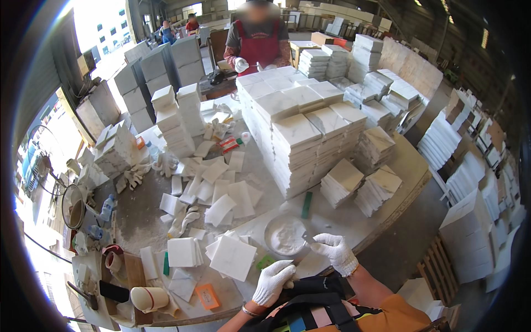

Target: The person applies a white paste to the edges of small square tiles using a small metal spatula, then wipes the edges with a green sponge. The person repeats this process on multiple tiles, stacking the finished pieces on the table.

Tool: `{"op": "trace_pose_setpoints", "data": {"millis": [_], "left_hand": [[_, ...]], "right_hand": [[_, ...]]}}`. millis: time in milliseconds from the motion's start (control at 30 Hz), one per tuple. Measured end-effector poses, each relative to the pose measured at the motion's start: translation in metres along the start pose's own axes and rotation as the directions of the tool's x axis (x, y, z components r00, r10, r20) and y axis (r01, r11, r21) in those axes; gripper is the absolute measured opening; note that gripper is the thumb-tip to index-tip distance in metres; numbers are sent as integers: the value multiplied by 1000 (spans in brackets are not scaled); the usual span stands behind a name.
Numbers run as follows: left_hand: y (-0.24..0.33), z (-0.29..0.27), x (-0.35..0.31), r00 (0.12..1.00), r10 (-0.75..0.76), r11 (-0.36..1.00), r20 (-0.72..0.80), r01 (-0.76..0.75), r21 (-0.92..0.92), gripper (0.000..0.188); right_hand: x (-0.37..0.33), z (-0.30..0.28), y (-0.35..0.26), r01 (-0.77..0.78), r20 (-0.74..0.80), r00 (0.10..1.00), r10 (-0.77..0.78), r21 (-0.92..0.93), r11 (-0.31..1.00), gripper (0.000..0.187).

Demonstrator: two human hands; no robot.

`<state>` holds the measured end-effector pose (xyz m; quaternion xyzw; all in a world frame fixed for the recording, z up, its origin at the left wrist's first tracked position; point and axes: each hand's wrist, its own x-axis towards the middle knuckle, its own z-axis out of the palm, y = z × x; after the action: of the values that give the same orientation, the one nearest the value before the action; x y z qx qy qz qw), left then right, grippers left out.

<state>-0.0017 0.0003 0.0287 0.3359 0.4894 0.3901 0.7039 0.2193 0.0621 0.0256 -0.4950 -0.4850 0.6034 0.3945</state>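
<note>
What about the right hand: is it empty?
No, the gloved right hand holds a small flat grey piece between its fingers, near the bowl of white material.

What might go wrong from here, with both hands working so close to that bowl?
The bowl of white powder sits right by the right hand and its flat grey tool, so a knock might spill it. The skewed pile of white tiles, near the left hand, could slide if brushed. The orange box lies near the table's edge and might be pushed off.
</note>
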Motion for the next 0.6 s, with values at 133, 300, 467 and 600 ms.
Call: {"op": "trace_pose_setpoints", "data": {"millis": [133, 300, 467, 600], "left_hand": [[-2, -1, 2, 1000, -12, 999, 3, 12, -34, 30], [-6, -2, 5, 1000, -19, 999, -8, 19, -46, 30], [0, 0, 4, 999, -29, 999, 15, 30, -31, 32], [0, -1, 4, 999, -27, 1000, 38, 27, 1, 32]], "right_hand": [[4, -20, -1, 20, -73, 997, -10, 130, 991, 22], [-2, -13, -3, 8, 76, 997, -24, 207, 978, 26], [-6, 5, -8, -81, 178, 983, 54, 153, 985, 27], [-2, 3, -4, -67, 159, 986, 47, 123, 990, 26]]}}
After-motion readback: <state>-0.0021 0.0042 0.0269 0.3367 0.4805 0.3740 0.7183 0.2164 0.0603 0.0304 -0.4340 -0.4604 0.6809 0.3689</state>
